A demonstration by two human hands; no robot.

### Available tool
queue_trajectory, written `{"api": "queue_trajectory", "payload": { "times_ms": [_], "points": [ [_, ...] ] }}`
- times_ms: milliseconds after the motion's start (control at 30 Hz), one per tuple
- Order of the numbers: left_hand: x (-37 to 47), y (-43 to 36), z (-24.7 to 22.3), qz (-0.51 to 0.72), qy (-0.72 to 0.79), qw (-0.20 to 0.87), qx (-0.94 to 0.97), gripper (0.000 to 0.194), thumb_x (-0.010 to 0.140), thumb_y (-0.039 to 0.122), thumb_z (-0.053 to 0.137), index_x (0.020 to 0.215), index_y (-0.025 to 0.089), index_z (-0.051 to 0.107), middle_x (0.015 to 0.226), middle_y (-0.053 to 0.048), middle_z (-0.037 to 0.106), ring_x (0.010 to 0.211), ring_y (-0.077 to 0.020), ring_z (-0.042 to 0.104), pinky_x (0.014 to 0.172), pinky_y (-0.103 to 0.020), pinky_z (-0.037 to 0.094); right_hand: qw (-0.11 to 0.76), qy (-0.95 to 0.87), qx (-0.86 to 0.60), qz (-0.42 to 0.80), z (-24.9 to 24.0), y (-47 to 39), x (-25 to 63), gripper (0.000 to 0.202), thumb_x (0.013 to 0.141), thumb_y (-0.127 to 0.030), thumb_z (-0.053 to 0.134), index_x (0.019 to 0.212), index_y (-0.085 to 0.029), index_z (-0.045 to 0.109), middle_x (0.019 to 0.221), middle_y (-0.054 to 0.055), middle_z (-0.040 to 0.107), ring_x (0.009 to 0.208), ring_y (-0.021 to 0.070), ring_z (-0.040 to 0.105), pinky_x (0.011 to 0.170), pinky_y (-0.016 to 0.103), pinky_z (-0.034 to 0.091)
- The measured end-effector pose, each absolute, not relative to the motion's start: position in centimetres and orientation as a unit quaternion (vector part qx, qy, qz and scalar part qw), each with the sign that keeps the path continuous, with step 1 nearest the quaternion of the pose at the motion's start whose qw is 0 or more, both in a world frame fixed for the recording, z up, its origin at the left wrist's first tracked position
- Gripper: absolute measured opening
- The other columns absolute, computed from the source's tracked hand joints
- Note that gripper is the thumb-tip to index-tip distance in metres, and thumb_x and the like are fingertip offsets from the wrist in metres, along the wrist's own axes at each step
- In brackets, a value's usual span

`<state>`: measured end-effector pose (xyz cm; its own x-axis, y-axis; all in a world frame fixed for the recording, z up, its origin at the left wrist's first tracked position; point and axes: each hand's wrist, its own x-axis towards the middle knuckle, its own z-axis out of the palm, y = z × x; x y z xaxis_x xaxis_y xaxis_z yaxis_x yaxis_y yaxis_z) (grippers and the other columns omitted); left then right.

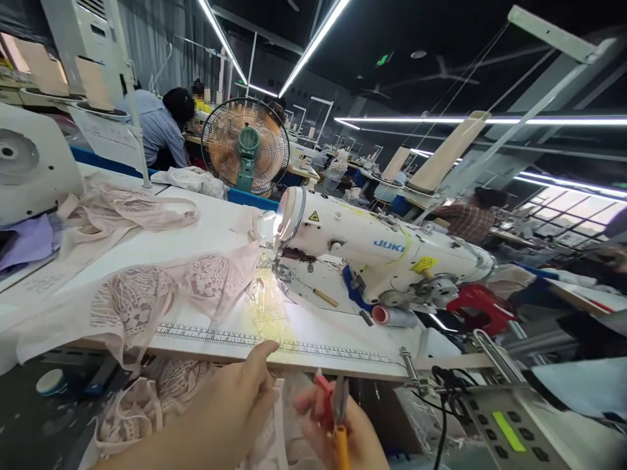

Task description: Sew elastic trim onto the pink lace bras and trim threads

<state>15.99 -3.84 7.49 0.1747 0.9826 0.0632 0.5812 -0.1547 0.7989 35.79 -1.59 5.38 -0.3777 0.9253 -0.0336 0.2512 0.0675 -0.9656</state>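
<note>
My left hand point(240, 398) is just below the front edge of the table, thumb raised and the other fingers curled in against a pale pink lace bra point(130, 418) hanging there. A white strip of that fabric point(280, 424) runs down beside the fingertips. To its right, my right hand point(360, 434) is closed around small scissors point(339, 405) with red and orange parts and a grey blade; blur hides their exact shape. Above the hands, another pink lace bra point(210, 284) lies across the white tabletop, reaching toward the lit needle area of a sewing machine point(353, 241).
A printed ruler strip point(220, 335) follows the table's front edge. A wooden-handled tool point(325, 297) and a thread spool point(392, 316) lie under the machine arm. More pink pieces point(137, 205) sit at left. A fan point(245, 143) and co-workers are behind; a control box point(509, 418) stands right.
</note>
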Motion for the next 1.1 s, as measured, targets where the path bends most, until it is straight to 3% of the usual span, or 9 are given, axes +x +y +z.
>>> {"api": "queue_trajectory", "payload": {
  "times_ms": [100,233,333,467,567,700,867,1000,1100],
  "points": [
    [16.1,-3.7,8.1,0.293,0.559,0.339,0.698,0.043,0.081,0.023,0.035,0.124,0.019,0.03,0.074,-0.001,0.062,0.065,-0.0197,0.056,0.061,-0.029,0.04,0.362,-0.674,-0.392,0.51,7.1,-0.4,34.0,0.026,0.076,-0.039,0.061,0.072,-0.022,0.043,0.082,0.004,0.059,0.071,0.0159,0.051,0.065,0.027,0.043],
    [15.8,-3.8,8.5,0.296,0.55,0.361,0.692,0.032,0.082,0.022,0.035,0.114,0.021,0.034,0.07,0.001,0.062,0.066,-0.0197,0.058,0.061,-0.028,0.04,0.356,-0.667,-0.355,0.55,7.7,0.5,31.9,0.024,0.077,-0.036,0.062,0.073,-0.021,0.045,0.074,0.0,0.052,0.064,0.0134,0.046,0.059,0.025,0.04],
    [15.5,-4.2,8.3,0.318,0.531,0.379,0.688,0.023,0.084,0.023,0.039,0.107,0.023,0.038,0.071,0.002,0.063,0.066,-0.0184,0.059,0.061,-0.027,0.041,0.383,-0.63,-0.326,0.591,7.1,0.7,31.3,0.024,0.078,-0.034,0.062,0.072,-0.021,0.043,0.075,0.0,0.052,0.067,0.0134,0.047,0.063,0.027,0.04],
    [15.6,-5.1,7.3,0.371,0.553,0.301,0.683,0.019,0.076,0.022,0.051,0.095,0.025,0.051,0.087,-0.001,0.066,0.08,-0.0198,0.06,0.069,-0.027,0.042,0.392,-0.589,-0.3,0.64,6.8,0.8,31.2,0.03,0.075,-0.03,0.068,0.071,-0.021,0.04,0.075,-0.001,0.053,0.068,0.0124,0.047,0.065,0.027,0.039],
    [15.8,-5.3,6.2,0.391,0.559,0.273,0.678,0.01,0.08,0.026,0.049,0.087,0.025,0.056,0.08,0.0,0.065,0.073,-0.0185,0.059,0.066,-0.026,0.042,0.397,-0.572,-0.291,0.656,6.9,0.8,31.1,0.03,0.074,-0.03,0.07,0.072,-0.02,0.041,0.075,-0.001,0.054,0.068,0.0118,0.047,0.066,0.026,0.038],
    [15.8,-4.9,5.3,0.397,0.552,0.321,0.659,0.018,0.085,0.032,0.044,0.078,0.022,0.057,0.07,0.001,0.062,0.065,-0.0164,0.058,0.061,-0.024,0.041,0.41,-0.564,-0.29,0.655,6.8,0.5,30.4,0.03,0.073,-0.03,0.07,0.072,-0.021,0.042,0.076,-0.001,0.054,0.07,0.0124,0.048,0.068,0.027,0.038],
    [15.7,-4.8,6.2,0.451,0.575,0.41,0.546,0.022,0.079,0.035,0.053,0.063,0.019,0.051,0.059,0.003,0.051,0.058,-0.0138,0.047,0.055,-0.022,0.036,0.427,-0.567,-0.306,0.635,5.4,0.3,30.2,0.028,0.075,-0.036,0.068,0.076,-0.021,0.045,0.079,0.001,0.055,0.069,0.013,0.048,0.066,0.027,0.039],
    [15.5,-4.7,6.8,0.499,0.571,0.469,0.453,0.025,0.073,0.038,0.06,0.061,0.018,0.049,0.056,0.005,0.046,0.056,-0.0117,0.04,0.053,-0.02,0.033,0.338,-0.61,-0.317,0.643,4.3,0.1,31.5,0.028,0.076,-0.043,0.065,0.08,-0.018,0.051,0.073,0.0,0.053,0.062,0.0121,0.045,0.058,0.025,0.037],
    [15.2,-4.5,6.2,0.508,0.555,0.495,0.434,0.026,0.072,0.039,0.063,0.063,0.017,0.052,0.058,0.004,0.049,0.056,-0.0117,0.041,0.053,-0.02,0.034,0.282,-0.622,-0.337,0.648,4.0,-0.4,32.2,0.031,0.072,-0.043,0.067,0.074,-0.019,0.047,0.065,-0.004,0.045,0.056,0.0096,0.037,0.052,0.022,0.031]
  ]
}}
